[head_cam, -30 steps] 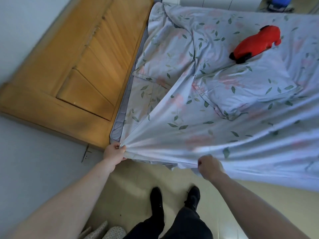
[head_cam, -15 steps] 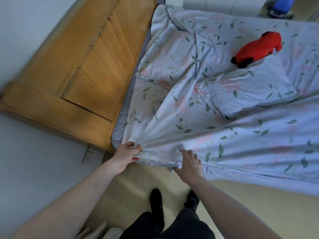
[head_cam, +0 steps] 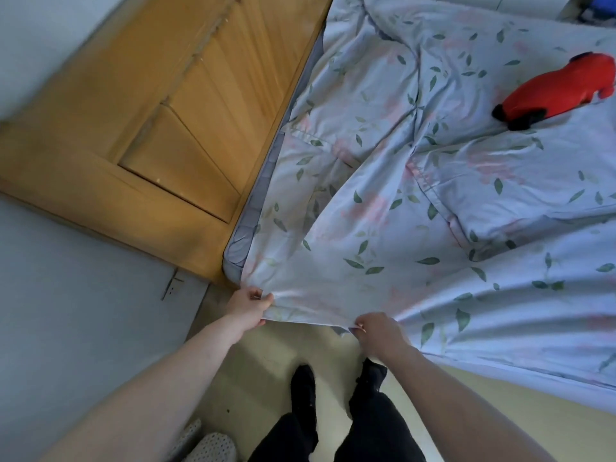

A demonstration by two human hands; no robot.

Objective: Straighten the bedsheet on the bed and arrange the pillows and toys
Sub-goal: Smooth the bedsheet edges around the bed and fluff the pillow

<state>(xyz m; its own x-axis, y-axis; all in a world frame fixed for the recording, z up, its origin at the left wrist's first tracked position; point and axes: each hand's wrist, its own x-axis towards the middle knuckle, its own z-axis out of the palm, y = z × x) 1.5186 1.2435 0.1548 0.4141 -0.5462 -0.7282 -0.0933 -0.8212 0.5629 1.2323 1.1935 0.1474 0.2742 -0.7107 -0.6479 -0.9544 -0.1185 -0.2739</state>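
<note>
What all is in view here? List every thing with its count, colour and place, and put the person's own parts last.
bedsheet: one, pale blue with green leaves and pink blooms, spread over the bed, near edge pulled off the side.
pillows: two under matching fabric, one at the headboard, one nearer the middle.
toy: one, red with black parts, lying on the farther side of the bed.
headboard: one, wooden, orange-brown, against the wall.
wall socket: one, pale, low on the wall.
shoes: two, black, on the floor.
left hand: grips the sheet's corner.
right hand: pinches the sheet's edge.
</note>
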